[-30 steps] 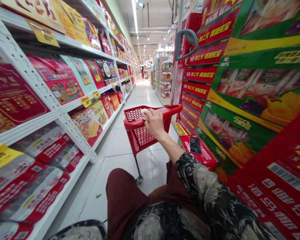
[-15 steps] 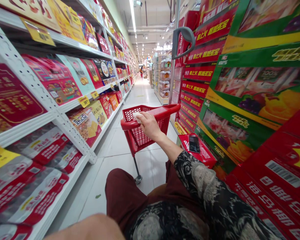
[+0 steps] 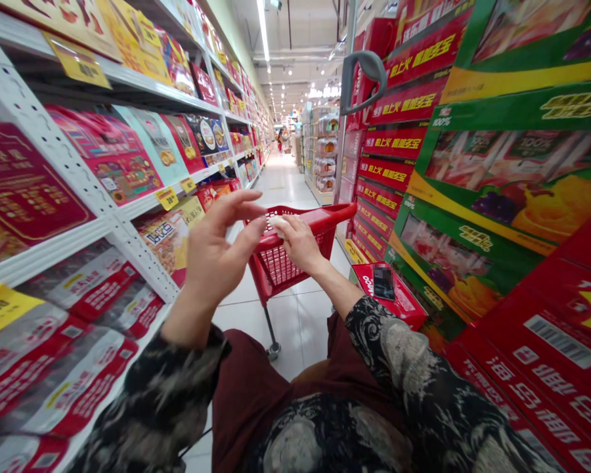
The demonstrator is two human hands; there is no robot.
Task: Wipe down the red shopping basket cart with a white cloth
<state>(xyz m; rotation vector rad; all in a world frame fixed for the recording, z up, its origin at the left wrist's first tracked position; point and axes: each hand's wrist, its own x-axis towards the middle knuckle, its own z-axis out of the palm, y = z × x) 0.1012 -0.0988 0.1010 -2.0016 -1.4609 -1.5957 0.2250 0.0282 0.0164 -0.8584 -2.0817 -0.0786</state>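
A red plastic shopping basket cart point(image 3: 276, 266) with latticed sides stands on the floor in front of my knees. My right hand point(image 3: 303, 246) rests on its near rim, fingers closed over a crumpled white tissue point(image 3: 277, 225) pressed against the red plastic. My left hand point(image 3: 215, 253) is raised at the left of the cart, thumb and fingers apart, with nothing in it. Its fingertips overlap the cart's left corner in the view; whether they touch it I cannot tell.
White shelving point(image 3: 123, 226) with boxed snacks runs along the left. Stacked red drink cases point(image 3: 387, 171) and green juice cartons point(image 3: 473, 233) line the right. A dark phone point(image 3: 384, 282) lies on a low red box point(image 3: 406, 309). The tiled aisle point(image 3: 288, 190) stretches ahead.
My left hand has come up from the bottom edge to beside the cart's left corner. The right hand has shifted only slightly, still holding the tissue on the rim.
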